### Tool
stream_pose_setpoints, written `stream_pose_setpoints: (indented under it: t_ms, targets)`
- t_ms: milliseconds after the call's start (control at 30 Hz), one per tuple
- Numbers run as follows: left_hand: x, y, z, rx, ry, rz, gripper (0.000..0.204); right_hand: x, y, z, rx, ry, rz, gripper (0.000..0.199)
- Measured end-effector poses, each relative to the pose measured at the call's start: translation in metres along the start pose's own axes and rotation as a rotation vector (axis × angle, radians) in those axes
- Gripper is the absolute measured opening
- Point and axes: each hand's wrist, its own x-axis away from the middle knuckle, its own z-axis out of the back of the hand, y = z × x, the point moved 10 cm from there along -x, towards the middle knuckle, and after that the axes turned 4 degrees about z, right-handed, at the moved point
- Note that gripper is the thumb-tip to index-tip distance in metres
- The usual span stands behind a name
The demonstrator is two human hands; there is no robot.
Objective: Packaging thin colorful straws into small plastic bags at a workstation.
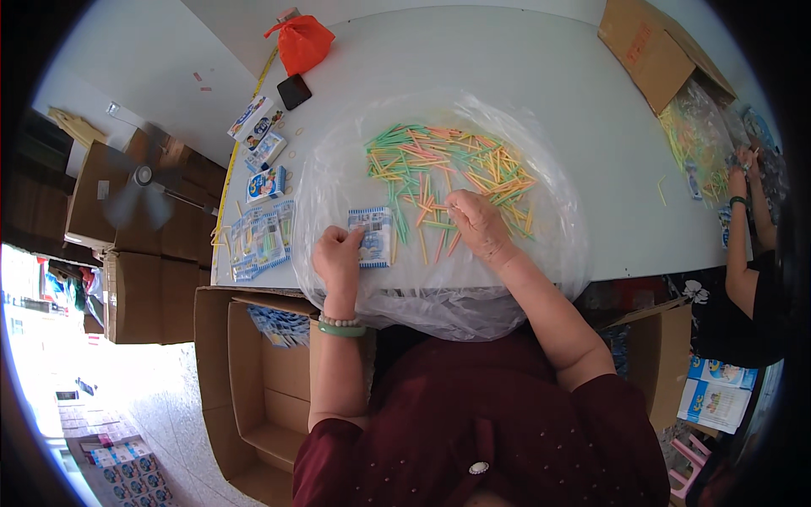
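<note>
A loose heap of thin pastel sticks, green, pink, yellow and orange, lies on a clear plastic sheet in front of me. My left hand pinches the left edge of a small blue-and-white packet, which lies flat at the heap's lower left. At the heap's lower middle, my right hand has its fingers drawn together among the sticks. Whatever is between those fingertips is hidden.
More blue-and-white packets and small boxes line the table's left side. Behind them are a black phone-like object and a red bag. Open cartons stand below the front edge. At the right, another person's hands work near sticks.
</note>
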Motion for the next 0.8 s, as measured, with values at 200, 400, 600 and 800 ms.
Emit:
stream_pose_setpoints:
  t_ms: [200, 400, 600, 800]
  targets:
    - [0.007, -0.001, 0.01, 0.054, 0.071, -0.025, 0.025, 0.002, 0.002, 0.001, 0.037, -0.003, -0.013, 0.015]
    - [0.03, 0.044, 0.028, -0.419, 0.374, -0.454, 0.018, 0.003, -0.002, 0.0, 0.048, 0.019, 0.04, 0.014]
    - [0.039, 0.06, 0.05, -0.295, 0.436, -0.53, 0.015, 0.0, -0.026, 0.019, 0.083, 0.174, 0.149, 0.019]
    - [0.02, 0.03, 0.021, 0.807, 0.036, -0.177, 0.024, -0.001, -0.028, -0.033, -0.707, -0.129, -0.414, 0.027]
